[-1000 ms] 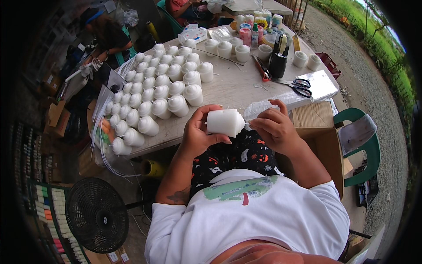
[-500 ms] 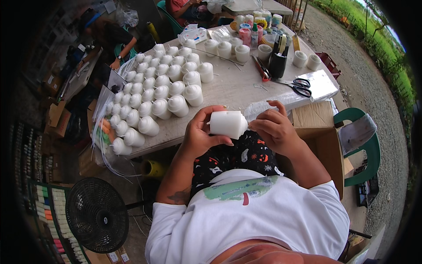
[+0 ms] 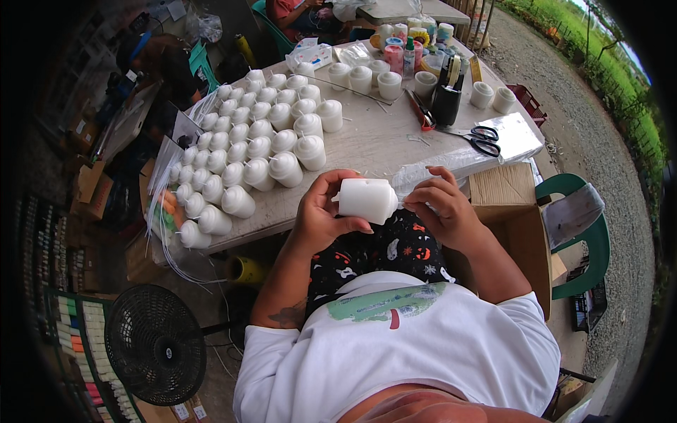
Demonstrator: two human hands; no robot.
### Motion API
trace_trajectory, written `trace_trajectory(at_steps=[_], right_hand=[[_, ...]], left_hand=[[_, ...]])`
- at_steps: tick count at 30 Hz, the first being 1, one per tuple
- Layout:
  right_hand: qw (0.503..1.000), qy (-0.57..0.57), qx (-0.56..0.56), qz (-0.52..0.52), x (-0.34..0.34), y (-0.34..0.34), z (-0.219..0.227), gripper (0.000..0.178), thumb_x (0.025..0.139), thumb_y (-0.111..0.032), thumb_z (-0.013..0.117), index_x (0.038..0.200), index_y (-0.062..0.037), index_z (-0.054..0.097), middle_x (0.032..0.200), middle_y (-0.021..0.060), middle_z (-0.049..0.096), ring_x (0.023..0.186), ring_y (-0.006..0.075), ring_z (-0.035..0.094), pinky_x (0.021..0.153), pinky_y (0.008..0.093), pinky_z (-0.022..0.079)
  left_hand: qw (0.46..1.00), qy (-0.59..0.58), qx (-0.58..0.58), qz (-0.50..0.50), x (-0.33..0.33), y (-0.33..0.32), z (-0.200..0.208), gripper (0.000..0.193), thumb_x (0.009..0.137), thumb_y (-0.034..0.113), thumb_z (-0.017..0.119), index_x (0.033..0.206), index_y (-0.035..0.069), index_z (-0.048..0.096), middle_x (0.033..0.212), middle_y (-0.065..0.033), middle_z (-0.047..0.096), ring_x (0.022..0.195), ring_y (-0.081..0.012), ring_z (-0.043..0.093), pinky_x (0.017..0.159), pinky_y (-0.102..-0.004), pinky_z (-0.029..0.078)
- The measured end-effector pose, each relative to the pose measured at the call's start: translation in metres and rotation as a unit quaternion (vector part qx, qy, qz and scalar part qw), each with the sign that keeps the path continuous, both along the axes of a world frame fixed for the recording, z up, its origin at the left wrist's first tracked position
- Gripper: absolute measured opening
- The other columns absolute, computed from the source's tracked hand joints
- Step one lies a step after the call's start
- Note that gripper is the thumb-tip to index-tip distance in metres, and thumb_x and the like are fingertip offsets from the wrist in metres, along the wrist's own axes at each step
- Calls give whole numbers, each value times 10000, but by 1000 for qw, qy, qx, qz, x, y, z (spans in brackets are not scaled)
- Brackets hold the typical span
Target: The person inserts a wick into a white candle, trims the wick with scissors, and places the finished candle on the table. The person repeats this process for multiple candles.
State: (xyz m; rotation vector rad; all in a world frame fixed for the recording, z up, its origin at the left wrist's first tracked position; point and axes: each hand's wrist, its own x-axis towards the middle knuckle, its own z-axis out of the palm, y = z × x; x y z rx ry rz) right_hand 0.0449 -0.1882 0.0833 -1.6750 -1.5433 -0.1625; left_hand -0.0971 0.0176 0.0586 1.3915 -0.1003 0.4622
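Note:
My left hand (image 3: pixel 317 217) is closed round a white pillar candle (image 3: pixel 367 200), thumb in front and fingers behind. It lies on its side over my lap, its narrow stepped end facing right. At that end, the thumb and index finger of my right hand (image 3: pixel 446 210) are pinched together, apparently on the wick, which is too thin to make out clearly. The other fingers of that hand are bent and raised. Rows of similar white candles (image 3: pixel 257 173) stand close together on the table (image 3: pixel 374 137) to the left, thin wicks sticking out of their tops.
Black-handled scissors (image 3: pixel 484 141) lie beside plastic wrap, with red-handled pliers (image 3: pixel 421 111) and a black tape dispenser (image 3: pixel 448 92) behind. Painted jars and candles stand farther back. An open cardboard box (image 3: pixel 511 233) is at my right, a fan (image 3: pixel 156 345) at lower left. Other people sit across.
The candle has shifted slightly right in my left hand and tilted a little. My right hand stays at its end, with small finger movement. A person at the far left has leaned over.

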Motion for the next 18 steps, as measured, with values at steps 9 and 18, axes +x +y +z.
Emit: trace_trajectory(at_steps=[9, 18], right_hand=[[1000, -17, -2, 3, -1, 0, 0, 168, 811, -34, 679, 945, -106, 609, 877, 12, 607, 871, 193, 596, 1007, 468, 344], [1000, -17, -1, 11, -2, 2, 2, 186, 808, -21, 674, 956, -109, 604, 881, 12, 599, 875, 192, 589, 1009, 468, 337]], left_hand=[[1000, 9, 14, 10, 0, -1, 0, 760, 613, 32, 874, 1245, 32, 450, 1171, -83, 562, 1090, -166, 568, 927, -337, 522], [1000, 0, 23, 6, 0, -1, 2, 755, 614, 11, 867, 1244, 31, 451, 1170, -86, 562, 1082, -171, 574, 919, -346, 530]])
